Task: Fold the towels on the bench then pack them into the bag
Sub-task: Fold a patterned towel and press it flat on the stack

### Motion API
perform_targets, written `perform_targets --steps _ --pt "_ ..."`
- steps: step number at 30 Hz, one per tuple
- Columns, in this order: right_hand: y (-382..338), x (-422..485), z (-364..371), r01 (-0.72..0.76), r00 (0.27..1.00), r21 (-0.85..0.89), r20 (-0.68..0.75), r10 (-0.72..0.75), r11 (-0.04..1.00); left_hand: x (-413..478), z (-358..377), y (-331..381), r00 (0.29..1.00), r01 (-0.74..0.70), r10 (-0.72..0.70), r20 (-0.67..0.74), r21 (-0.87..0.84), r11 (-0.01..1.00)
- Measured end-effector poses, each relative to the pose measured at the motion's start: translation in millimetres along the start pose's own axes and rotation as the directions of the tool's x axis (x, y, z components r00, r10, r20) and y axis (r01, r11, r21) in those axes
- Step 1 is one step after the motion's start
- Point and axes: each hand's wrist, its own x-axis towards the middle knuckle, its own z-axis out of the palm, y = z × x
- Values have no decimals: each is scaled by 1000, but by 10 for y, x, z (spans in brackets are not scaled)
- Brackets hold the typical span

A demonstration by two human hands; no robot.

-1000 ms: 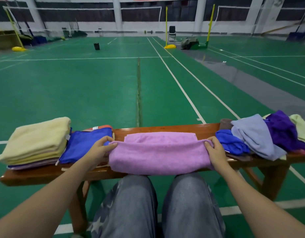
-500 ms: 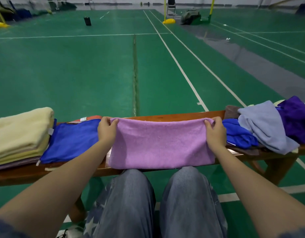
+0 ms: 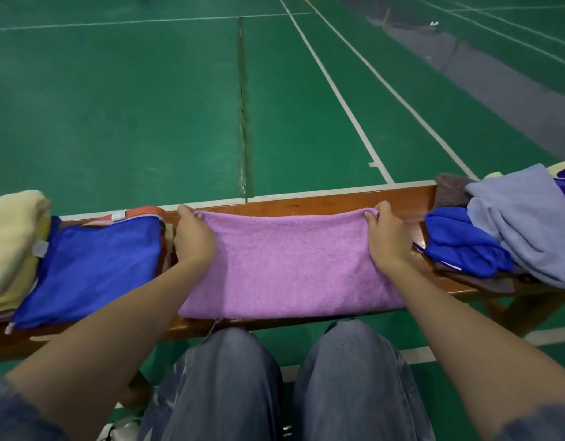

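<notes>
above the person's knees (image 3: 230, 354), the purple towel (image 3: 287, 268) lies folded across the worktop (image 3: 306, 206); the left hand (image 3: 195, 237) and right hand (image 3: 386, 240) each have their grip pinched on a far corner. soft, light and floppy, it seems best held at corners.

The lilac-pink towel (image 3: 287, 265) lay mid-bench, the bench (image 3: 306, 205) itself a glossy reddish brown. To the left sat a folded blue towel (image 3: 90, 265) and a pale yellow stack (image 3: 11, 237). To the right were a crumpled blue towel (image 3: 459, 246) and a grey-lavender towel (image 3: 523, 224). The floor (image 3: 116, 106) was green, lined in white.
</notes>
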Motion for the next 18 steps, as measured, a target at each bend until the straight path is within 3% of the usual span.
perform_targets --steps 4,7,11,14,18 --pt "-33 49 73 30 1000 -139 11 -29 990 50 114 -35 999 -21 22 -24 29 999" --pt "-45 51 81 2 1000 -148 -6 -3 989 64 124 -120 981 -165 184 -68 222 961" --pt "42 -74 56 29 999 -205 42 -21 978 -102 81 -308 890 -455 434 140 223 862" --pt "103 -226 -11 100 989 -200 125 -76 975 -261 21 -441 850 -491 402 340 234 839" --pt "79 -394 -235 94 965 -137 257 -56 986 -447 -106 -490 858 -426 277 434 295 855"
